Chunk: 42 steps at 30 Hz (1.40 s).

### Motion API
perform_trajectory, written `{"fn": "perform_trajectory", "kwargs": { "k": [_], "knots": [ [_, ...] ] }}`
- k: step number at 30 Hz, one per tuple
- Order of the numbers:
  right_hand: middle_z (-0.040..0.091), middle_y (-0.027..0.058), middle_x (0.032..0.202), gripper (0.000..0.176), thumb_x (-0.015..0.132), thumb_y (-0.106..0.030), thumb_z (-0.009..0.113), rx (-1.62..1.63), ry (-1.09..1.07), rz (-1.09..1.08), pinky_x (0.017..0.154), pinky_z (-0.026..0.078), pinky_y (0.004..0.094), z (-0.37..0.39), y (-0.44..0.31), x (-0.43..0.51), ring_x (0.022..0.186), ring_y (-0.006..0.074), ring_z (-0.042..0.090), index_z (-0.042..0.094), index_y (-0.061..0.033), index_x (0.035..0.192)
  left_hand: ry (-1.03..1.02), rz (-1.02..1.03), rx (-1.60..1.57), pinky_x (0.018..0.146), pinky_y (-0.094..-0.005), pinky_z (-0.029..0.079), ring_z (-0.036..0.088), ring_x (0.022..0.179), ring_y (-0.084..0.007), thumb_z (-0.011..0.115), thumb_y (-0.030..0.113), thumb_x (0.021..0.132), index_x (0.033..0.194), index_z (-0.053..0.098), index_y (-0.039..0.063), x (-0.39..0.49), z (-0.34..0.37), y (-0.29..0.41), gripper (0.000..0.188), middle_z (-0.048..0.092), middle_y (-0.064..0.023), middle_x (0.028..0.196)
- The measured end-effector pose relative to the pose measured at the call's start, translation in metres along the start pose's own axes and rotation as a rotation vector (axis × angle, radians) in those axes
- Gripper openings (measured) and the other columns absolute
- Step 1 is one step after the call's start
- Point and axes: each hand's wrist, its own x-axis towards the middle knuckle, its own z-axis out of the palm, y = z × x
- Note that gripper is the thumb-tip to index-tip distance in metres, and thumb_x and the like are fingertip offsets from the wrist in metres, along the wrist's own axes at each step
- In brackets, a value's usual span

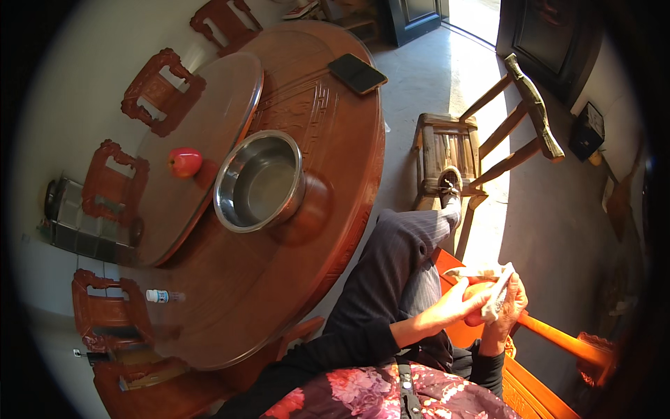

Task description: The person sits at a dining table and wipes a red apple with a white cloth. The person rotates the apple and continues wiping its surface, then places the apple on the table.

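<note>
My left hand [463, 305] and my right hand [510, 304] are close together above my lap, in strong sunlight. Between them is a light-coloured cloth [497, 298], bunched up, with one end sticking out to the left. Both hands grip it. Under the cloth and partly behind my left fingers shows a round reddish thing [475, 317]; glare and the fingers hide what it is. To the left, a steel basin [261, 180] rests on the wooden table [324, 230]. A red apple [185, 162] sits on the table's round turntable [220, 105].
A dark phone [357, 73] lies near the table's far edge. A small white bottle [157, 296] lies on its side at the near left. My shod foot [450, 183] is on a wooden chair [447, 136]. Carved chairs [162, 91] ring the table. A doorway [473, 18] stands open ahead.
</note>
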Motion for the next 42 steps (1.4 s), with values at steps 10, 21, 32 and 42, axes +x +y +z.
{"fn": "perform_trajectory", "kwargs": {
  "k": [10, 21, 32, 42],
  "knots": [
    [0.062, 0.0075, 0.117, 0.035, 0.101, -0.028, 0.052, -0.145, -0.207, 0.069, 0.092, 0.052, 0.0339, -0.034, 0.05, 0.006, 0.103, 0.0203, 0.062, 0.05, -0.0036, 0.126, 0.235, 0.124, -0.045, 0.102, -0.0333, 0.043, 0.051, 0.119, -0.021, 0.076, 0.039, 0.086, 0.131, 0.042, 0.002, 0.008, -0.004, 0.015, 0.067, 0.052, -0.013, 0.125],
    [0.052, 0.0128, 0.138, 0.054, 0.099, -0.041, 0.053, -0.709, -0.079, -0.372, 0.108, 0.038, 0.04, 0.022, -0.01, -0.021, 0.127, 0.0255, 0.051, 0.051, -0.0012, 0.136, 0.182, 0.161, -0.165, 0.099, -0.0295, 0.042, 0.052, 0.114, -0.0163, 0.069, 0.018, 0.091, 0.13, 0.044, 0.009, 0.016, -0.001, -0.025, 0.047, 0.053, -0.0082, 0.118],
    [0.061, 0.0156, 0.122, 0.056, 0.101, -0.045, 0.041, 0.222, -0.105, 0.267, 0.102, 0.044, 0.0365, -0.001, 0.014, -0.013, 0.112, 0.025, 0.059, 0.052, 0.0034, 0.128, 0.054, 0.651, 1.064, 0.076, -0.0471, 0.052, 0.065, 0.081, -0.0422, 0.073, 0.031, 0.074, 0.104, 0.058, -0.003, -0.012, 0.022, 0.007, 0.048, 0.064, -0.0257, 0.09],
    [0.061, 0.0149, 0.122, 0.049, 0.101, -0.038, 0.045, -0.178, -0.066, -0.002, 0.1, 0.044, 0.0354, 0.005, 0.013, -0.032, 0.112, 0.0237, 0.058, 0.053, 0.0023, 0.127, 0.193, 0.658, 1.088, 0.107, -0.0469, 0.037, 0.045, 0.122, -0.0444, 0.065, 0.016, 0.081, 0.13, 0.049, -0.001, 0.005, -0.002, 0.021, 0.054, 0.046, -0.0248, 0.129]
  ]
}}
